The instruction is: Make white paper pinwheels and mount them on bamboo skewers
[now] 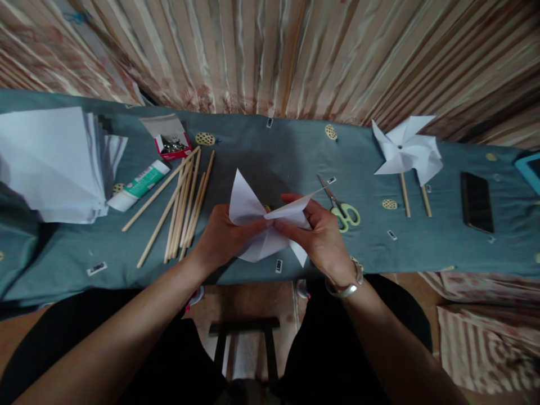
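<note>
- The desk [291, 157] wears a grey-green cloth [439, 242] printed with yellow spotted ovals and small labels.
- At the left lies a thick stack of white paper [46, 163], its edges uneven.
- Just beside it, a green-and-white tube [145, 181] lies slantwise.
- Behind the tube sits an open red-and-white box [186, 152] of small metal pieces.
- Wooden sticks [184, 208] lie loosely bunched nearby.
- Green-handled scissors [338, 207] lie right of centre.
- Farther right are overlapping white pinwheels [409, 149] and a dark phone [477, 202].
</note>
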Tool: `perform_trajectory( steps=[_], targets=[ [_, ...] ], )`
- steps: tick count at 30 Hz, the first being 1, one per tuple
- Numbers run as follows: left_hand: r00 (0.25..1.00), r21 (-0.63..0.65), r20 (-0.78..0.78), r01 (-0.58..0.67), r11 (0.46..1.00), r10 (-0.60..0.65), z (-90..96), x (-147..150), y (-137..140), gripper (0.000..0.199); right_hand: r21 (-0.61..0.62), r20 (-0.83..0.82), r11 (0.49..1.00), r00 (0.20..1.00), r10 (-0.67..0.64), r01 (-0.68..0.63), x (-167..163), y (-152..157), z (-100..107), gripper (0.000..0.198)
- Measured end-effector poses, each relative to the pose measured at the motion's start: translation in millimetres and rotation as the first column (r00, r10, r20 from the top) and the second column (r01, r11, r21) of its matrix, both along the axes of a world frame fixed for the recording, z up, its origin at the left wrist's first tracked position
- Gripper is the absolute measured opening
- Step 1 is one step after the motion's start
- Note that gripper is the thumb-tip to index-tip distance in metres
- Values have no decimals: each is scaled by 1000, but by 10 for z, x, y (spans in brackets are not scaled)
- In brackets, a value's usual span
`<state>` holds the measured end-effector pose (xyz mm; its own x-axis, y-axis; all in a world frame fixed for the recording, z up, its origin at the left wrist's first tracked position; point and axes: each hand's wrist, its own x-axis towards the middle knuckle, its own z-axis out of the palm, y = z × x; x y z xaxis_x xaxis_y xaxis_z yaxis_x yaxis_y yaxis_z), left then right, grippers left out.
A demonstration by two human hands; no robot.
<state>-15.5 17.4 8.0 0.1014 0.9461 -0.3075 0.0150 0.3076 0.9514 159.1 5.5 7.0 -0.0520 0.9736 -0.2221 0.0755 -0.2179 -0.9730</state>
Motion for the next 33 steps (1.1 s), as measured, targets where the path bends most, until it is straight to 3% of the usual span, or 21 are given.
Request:
perform_trajectory(
  steps=[10,33],
  targets=[
    [997,-40,71,-20,999,23,-4,5,2,19,-7,-39,1000,999,3,-3,1,14,25,47],
    [999,-33,45,-20,999,22,2,7,5,19,-34,34,999,999,-8,9,-1,19,37,45]
  ],
)
